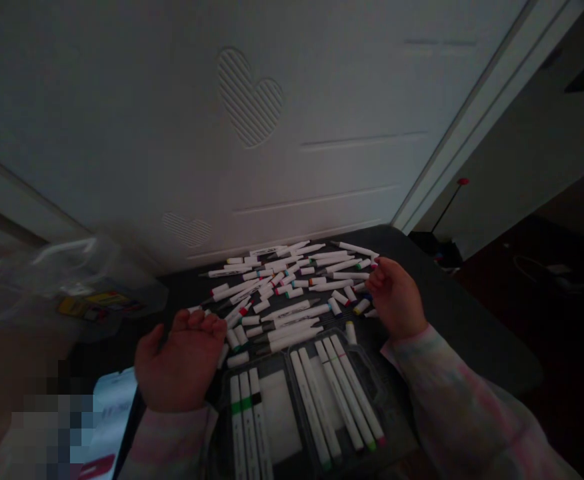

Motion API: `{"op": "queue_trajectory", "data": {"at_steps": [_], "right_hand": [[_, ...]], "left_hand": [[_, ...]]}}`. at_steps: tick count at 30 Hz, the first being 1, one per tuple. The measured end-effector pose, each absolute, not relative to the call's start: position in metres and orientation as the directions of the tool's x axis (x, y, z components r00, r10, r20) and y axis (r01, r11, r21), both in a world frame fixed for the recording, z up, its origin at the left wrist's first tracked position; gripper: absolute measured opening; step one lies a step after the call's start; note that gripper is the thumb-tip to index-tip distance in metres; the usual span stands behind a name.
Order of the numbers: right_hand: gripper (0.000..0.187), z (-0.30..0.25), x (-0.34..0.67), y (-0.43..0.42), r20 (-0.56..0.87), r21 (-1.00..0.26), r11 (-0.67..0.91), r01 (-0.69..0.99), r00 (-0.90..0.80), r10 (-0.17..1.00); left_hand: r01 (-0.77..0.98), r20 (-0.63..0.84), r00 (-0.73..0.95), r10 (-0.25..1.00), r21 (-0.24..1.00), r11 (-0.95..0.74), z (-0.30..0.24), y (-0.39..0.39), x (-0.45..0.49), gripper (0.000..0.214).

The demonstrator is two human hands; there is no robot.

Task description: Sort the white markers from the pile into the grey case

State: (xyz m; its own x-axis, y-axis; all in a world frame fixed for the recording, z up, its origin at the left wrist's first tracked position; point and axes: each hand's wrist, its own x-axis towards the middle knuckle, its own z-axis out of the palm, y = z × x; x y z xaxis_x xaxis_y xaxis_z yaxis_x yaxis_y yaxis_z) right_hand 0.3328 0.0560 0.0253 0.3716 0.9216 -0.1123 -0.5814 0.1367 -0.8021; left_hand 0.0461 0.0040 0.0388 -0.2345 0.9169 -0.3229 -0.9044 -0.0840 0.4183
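Note:
Many white markers (292,312) and loose white caps (295,293) lie scattered on a dark tabletop. My left hand (185,363) is turned palm up at the left of the pile, thumb apart and fingers loosely bent, with nothing in it. On the right, my right hand (397,297) is closed with its fingers curled in. Its fingertips meet the end of a white marker (357,250); whether they grip it or something small is hidden. Between my forearms sits an open clear case (297,400) with several capped markers (245,420) in each half.
A clear plastic container (117,280) stands at the left. A lit screen (115,400) lies near my left forearm. Behind the dark table (472,333) rises a white panel (322,100) with heart patterns. A thin rod with a red tip (463,181) stands at the right.

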Motion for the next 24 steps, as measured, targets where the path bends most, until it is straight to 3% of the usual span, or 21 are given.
{"op": "queue_trajectory", "data": {"at_steps": [13, 24], "right_hand": [[0.008, 0.031, 0.329, 0.052, -0.140, -0.791, 0.104, -0.603, 0.345, 0.928], [0.007, 0.027, 0.330, 0.052, -0.120, -0.817, 0.101, -0.568, 0.339, 0.933]], "left_hand": [[-0.820, -0.068, -0.385, 0.920, 0.482, -0.308, 0.048, 0.000, 0.017, 0.014], [-0.704, 0.001, -0.428, 0.904, 0.626, -0.334, 0.047, 0.001, 0.012, 0.011]]}}
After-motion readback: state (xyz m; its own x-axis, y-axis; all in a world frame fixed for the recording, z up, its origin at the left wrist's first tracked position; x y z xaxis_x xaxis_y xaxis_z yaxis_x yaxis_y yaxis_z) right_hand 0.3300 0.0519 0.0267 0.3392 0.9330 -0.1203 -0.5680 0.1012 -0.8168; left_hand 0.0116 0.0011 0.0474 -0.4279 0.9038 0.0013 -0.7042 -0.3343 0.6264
